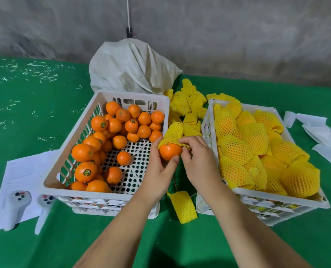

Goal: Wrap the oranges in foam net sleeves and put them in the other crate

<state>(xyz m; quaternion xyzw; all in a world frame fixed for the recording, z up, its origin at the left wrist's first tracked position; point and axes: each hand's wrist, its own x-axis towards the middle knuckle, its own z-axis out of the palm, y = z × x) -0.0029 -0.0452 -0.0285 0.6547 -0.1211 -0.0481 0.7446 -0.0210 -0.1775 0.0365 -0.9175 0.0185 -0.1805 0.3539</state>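
Left hand grip holds a round bare orange between the crates, at centre. Right hand grip pinches the yellow foam net sleeve capping its top. Advice: brace the fruit and draw the sleeve down evenly. White slatted plastic crate at 9 o'clock holds unwrapped oranges; white crate at 3 o'clock is nearly full of sleeved fruit.

Both arms come up from the bottom of the frame and meet near the middle. The left hand has its fingers curled. The right hand pinches with thumb and fingers.
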